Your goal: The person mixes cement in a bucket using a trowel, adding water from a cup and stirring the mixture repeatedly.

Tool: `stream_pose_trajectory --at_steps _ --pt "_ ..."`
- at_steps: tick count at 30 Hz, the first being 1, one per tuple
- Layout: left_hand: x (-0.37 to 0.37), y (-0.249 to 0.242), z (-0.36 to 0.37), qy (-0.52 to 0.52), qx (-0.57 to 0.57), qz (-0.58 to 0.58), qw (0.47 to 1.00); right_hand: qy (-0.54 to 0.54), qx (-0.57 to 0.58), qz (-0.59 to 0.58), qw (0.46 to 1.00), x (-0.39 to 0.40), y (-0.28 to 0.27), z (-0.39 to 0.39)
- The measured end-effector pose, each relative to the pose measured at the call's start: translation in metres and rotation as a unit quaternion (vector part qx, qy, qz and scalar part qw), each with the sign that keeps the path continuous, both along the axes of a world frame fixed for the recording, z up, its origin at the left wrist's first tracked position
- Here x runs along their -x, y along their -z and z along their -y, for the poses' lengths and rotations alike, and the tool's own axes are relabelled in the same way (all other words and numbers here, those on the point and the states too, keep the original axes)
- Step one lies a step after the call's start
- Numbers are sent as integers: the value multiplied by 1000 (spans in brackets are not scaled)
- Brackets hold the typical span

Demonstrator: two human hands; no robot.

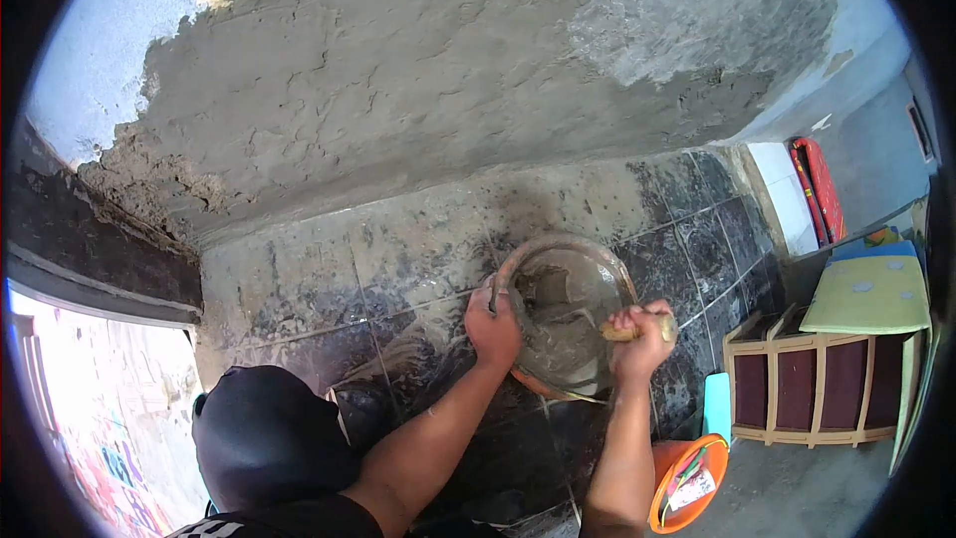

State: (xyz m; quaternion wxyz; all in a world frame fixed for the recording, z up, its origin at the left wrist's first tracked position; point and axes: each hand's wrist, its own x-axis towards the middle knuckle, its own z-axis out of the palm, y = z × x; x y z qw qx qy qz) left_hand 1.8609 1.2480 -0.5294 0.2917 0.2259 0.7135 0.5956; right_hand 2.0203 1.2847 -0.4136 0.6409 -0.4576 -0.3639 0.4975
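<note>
A round basin [508, 274] with wet grey mortar [563, 349] inside stands on the dark tiled floor. My left hand [493, 324] grips the basin's left rim, fingers wrapped over the edge. My right hand [642, 331] is closed around a wooden handle [619, 333] at the right side of the basin. The tool's far end reaches into the mortar and is hard to make out. Fresh grey plaster [418, 70] covers much of the wall beyond the basin.
An orange bucket [660, 498] with small items inside stands at the lower right, near a brown slatted rack [777, 389] with a pale green mat [866, 294]. A black rounded object [269, 433] is at the lower left. A red item [819, 189] leans by the right wall.
</note>
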Motion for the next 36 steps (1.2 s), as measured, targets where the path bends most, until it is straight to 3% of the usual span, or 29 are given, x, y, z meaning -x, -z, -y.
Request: stream_pose_trajectory --at_steps 8,15,18,20,25,28,30,36 --pt "-3 5 -2 -12 -16 -60 998 -1 -24 -20 1000 -21 -29 2" --pt "-3 4 -3 -16 -62 9 998 7 -47 31 998 -26 -73 -11" --pt "-3 6 -3 -12 -34 -8 999 74 -85 11 994 -24 -71 -22" --pt "-4 6 -3 -16 -29 -80 996 158 -104 -42 981 -19 -68 -30" --pt "-4 2 -3 -11 -31 -50 998 214 -68 -101 969 -5 -25 -52" --pt "-2 0 -2 -10 -33 -47 998 164 17 -91 982 10 -3 -55" --pt "-2 2 -3 -9 -35 -33 999 137 13 -83 987 21 15 -55" --pt "-4 10 -2 -8 -18 -28 999 82 70 -21 994 22 3 -29"
